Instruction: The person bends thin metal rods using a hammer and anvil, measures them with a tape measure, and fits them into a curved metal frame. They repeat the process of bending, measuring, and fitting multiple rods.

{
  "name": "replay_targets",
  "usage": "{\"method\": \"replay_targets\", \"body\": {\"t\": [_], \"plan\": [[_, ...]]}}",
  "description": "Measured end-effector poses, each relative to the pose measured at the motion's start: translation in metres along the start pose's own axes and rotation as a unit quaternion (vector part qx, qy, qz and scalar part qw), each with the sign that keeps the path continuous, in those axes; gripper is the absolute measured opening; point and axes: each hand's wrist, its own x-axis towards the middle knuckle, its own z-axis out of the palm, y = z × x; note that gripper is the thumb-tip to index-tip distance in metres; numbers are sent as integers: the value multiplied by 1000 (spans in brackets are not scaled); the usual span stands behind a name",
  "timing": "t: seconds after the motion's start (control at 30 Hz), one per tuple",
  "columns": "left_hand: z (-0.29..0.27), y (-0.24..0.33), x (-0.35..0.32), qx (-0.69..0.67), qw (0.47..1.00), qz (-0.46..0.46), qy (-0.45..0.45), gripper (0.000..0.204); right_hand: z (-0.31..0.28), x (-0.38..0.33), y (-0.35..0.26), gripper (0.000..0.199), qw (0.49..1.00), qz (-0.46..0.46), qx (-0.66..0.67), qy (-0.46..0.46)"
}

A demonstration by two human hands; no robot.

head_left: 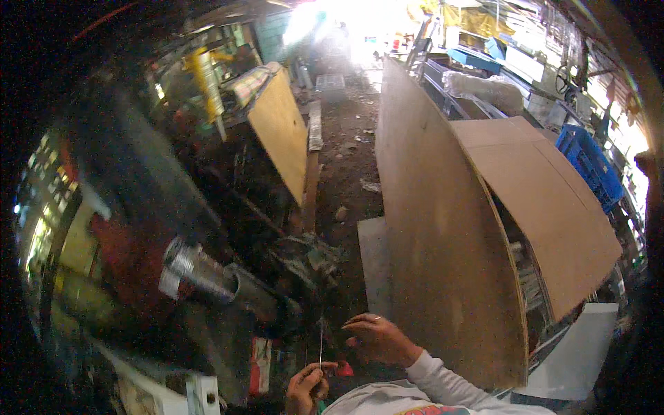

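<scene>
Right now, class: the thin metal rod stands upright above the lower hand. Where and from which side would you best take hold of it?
Grip the thin metal rod low on its shaft, just above where the left hand pinches its base. Come from the right, where the open right hand hovers, fingers spread. The rod is slim and near upright, so a fingertip pinch across it probably suits best.

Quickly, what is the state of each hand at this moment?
Left hand: closed, pinching a thin metal rod that stands upright.
Right hand: open, fingers spread, holding nothing; it hovers beside the rod.
</scene>
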Motion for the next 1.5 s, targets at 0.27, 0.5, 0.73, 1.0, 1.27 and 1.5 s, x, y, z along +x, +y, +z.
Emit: {"method": "replay_targets", "body": {"t": [0.27,0.5,0.73,1.0,1.27,1.5], "plan": [[-38,62,427,-244,946,-187,-103,45,-164,118,232,22,905,341,-131,216],[-64,135,757,-213,944,-201,-154,39,-305,426,364,33,971,192,-50,134],[-165,243,975,-236,955,-137,-118,29,-395,767,472,35,903,109,218,-353],[-272,301,1328,-77,953,-178,-234,33,-484,1033,675,53,896,169,268,-311],[-325,402,1689,75,871,-210,-439,45,-624,1248,850,51,875,183,328,-304],[-317,459,1993,107,888,-219,-390,45,-791,1449,1008,51,937,175,205,-223]]}}
